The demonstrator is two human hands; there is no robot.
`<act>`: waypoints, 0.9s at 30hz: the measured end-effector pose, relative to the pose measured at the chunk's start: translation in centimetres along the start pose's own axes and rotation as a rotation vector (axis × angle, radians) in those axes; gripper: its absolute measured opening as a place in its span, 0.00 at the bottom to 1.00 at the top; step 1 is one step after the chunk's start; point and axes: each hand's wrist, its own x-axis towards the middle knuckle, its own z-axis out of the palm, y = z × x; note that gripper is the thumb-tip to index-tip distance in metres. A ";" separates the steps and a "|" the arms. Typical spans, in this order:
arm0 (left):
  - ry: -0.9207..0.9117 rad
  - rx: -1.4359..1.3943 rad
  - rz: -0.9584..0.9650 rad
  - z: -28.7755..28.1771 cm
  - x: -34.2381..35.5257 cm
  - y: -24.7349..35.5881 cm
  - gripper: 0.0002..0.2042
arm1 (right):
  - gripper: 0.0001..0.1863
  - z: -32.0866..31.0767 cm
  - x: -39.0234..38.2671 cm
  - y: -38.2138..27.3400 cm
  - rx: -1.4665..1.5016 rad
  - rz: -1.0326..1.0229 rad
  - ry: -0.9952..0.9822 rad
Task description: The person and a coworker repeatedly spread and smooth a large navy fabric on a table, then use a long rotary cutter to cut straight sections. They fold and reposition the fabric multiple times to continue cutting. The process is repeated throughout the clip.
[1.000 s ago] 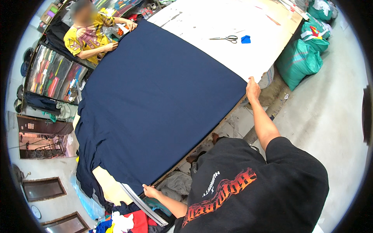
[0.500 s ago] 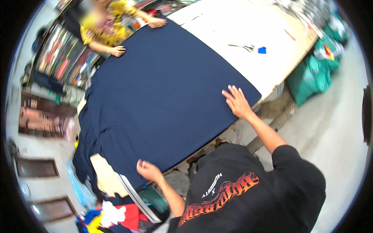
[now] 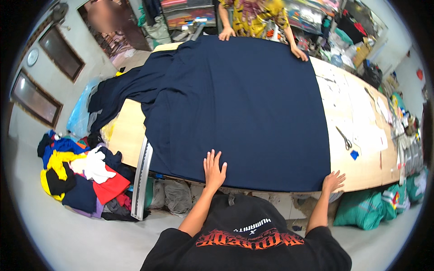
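Observation:
A wide sheet of navy blue fabric (image 3: 253, 113) lies spread over a pale wooden table (image 3: 361, 171), smooth in the middle and bunched in folds on the left. My left hand (image 3: 214, 170) rests open on the cloth near its front edge, fingers apart. At the cloth's front right corner, my right hand (image 3: 333, 181) lies with fingers spread over the edge where fabric meets bare wood. Across the table a person in a yellow patterned top (image 3: 260, 20) has both hands on the far edge of the cloth.
Black-handled scissors (image 3: 345, 139) and a small blue piece (image 3: 354, 155) lie on the table's right part. A long metal rail (image 3: 143, 180) juts from the front left. Piled coloured cloths (image 3: 81, 176) sit at left; green sacks (image 3: 361, 208) stand on the floor at right.
My view has swung left and levelled. My right hand has shifted to the cloth's front right corner, and my left hand now lies flat on the fabric. The other person's hands remain at the far edge.

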 end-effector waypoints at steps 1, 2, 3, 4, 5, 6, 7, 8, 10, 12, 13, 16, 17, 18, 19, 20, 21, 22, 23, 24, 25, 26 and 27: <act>0.008 -0.131 0.008 -0.9 0.2 -0.4 0.24 | 0.27 -0.9 -1.1 -1.0 0.088 -0.055 0.122; 0.113 -0.198 0.002 -2.3 0.9 -0.9 0.20 | 0.26 -1.6 -2.7 -2.4 0.202 -0.094 0.228; 0.218 -0.255 -0.007 -4.0 1.6 -2.1 0.17 | 0.25 -3.2 -5.1 -4.9 0.291 -0.116 0.168; 0.409 -0.206 0.023 -6.0 3.0 -3.7 0.13 | 0.25 -4.6 -7.6 -7.0 0.391 -0.211 0.159; 0.512 -0.157 -0.046 -8.4 4.2 -5.6 0.12 | 0.26 -5.8 -10.4 -9.6 0.428 -0.261 0.103; 0.614 -0.046 -0.089 -10.0 5.6 -8.9 0.13 | 0.26 -7.0 -13.4 -11.6 0.467 -0.315 0.055; 0.713 0.072 -0.170 -11.7 6.8 -12.4 0.15 | 0.27 -8.1 -16.0 -13.8 0.508 -0.348 -0.005; 0.761 0.187 -0.264 -13.0 8.4 -16.5 0.19 | 0.27 -8.9 -18.1 -16.0 0.549 -0.346 -0.041; 0.711 0.277 -0.528 -15.1 11.1 -23.9 0.24 | 0.28 -9.4 -21.5 -18.4 0.567 -0.321 -0.112; 0.393 0.167 -0.870 -17.4 15.1 -27.8 0.31 | 0.29 -9.8 -23.9 -20.7 0.551 -0.252 -0.164; 0.147 0.056 -1.000 -18.4 17.3 -29.1 0.34 | 0.30 -10.0 -24.7 -21.3 0.486 -0.253 -0.140; 0.049 -0.164 -1.085 -18.6 21.6 -31.7 0.40 | 0.31 -10.5 -26.2 -21.9 0.317 -0.236 -0.094; 0.144 -0.408 -0.984 -20.2 20.8 -40.0 0.41 | 0.31 -11.4 -26.5 -24.9 0.395 -0.305 -0.120; 0.102 -0.641 -0.943 -18.3 22.6 -39.8 0.40 | 0.31 -11.3 -26.2 -24.3 0.381 -0.274 -0.113; 0.047 -0.863 -0.907 -17.1 24.1 -39.0 0.38 | 0.31 -11.4 -26.2 -23.4 0.369 -0.240 -0.113; 0.024 -1.000 -0.900 -17.1 25.1 -39.9 0.37 | 0.31 -11.7 -26.0 -23.5 0.362 -0.243 -0.131; 0.006 -1.133 -0.896 -17.5 25.9 -41.0 0.35 | 0.31 -12.0 -25.9 -24.0 0.362 -0.245 -0.135; 0.066 -1.106 -0.910 -16.9 26.7 -40.8 0.34 | 0.31 -12.1 -25.8 -24.0 0.355 -0.241 -0.138; 0.124 -1.077 -0.926 -16.5 27.3 -40.2 0.33 | 0.31 -12.1 -25.7 -23.7 0.344 -0.238 -0.144; 0.229 -1.047 -0.900 -16.5 27.8 -39.6 0.32 | 0.32 -12.2 -25.8 -23.8 0.338 -0.220 -0.150; 0.338 -1.022 -0.876 -16.2 27.9 -39.0 0.32 | 0.32 -12.1 -25.6 -23.7 0.329 -0.208 -0.155; 0.460 -0.995 -0.858 -16.1 27.5 -38.9 0.31 | 0.32 -12.1 -25.5 -23.7 0.320 -0.213 -0.162; 0.558 -0.968 -0.821 -16.1 27.2 -38.9 0.32 | 0.32 -12.0 -25.7 -23.7 0.325 -0.199 -0.174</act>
